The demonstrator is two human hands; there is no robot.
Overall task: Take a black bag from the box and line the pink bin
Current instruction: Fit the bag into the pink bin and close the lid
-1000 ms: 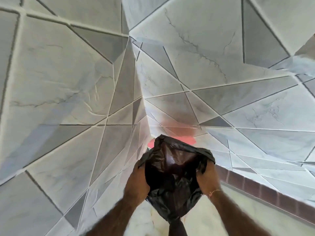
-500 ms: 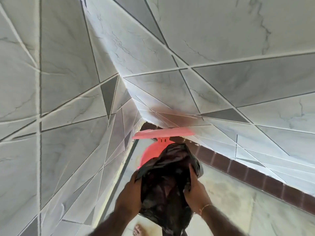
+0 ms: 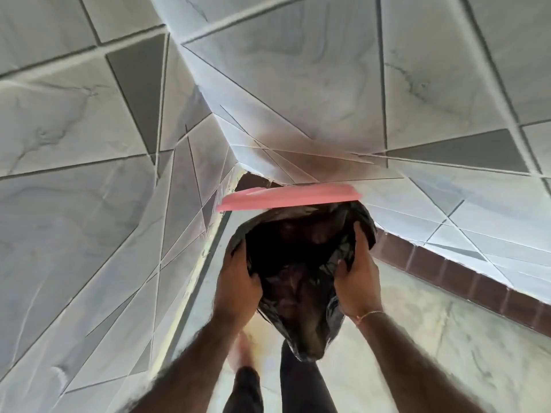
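A black plastic bag (image 3: 301,278) hangs open between both hands, its mouth spread wide and its bottom drooping toward my legs. My left hand (image 3: 237,287) grips the bag's left rim. My right hand (image 3: 357,281) grips the right rim, fingers curled over the edge. Just beyond the bag, the raised lid of the pink bin (image 3: 286,197) shows as a flat pink strip. The bag hides the bin's body and opening. No box is in view.
Grey marbled wall tiles (image 3: 89,204) close in on the left and behind the bin, which stands in the corner. A dark brown skirting strip (image 3: 447,272) runs along the right wall. Pale floor (image 3: 417,338) lies to the right. My legs and a bare foot (image 3: 241,350) are below the bag.
The view has tilted down and closer to the corner. The bag's mouth has been pulled wider and now covers the pink bin body, leaving only the lid visible.
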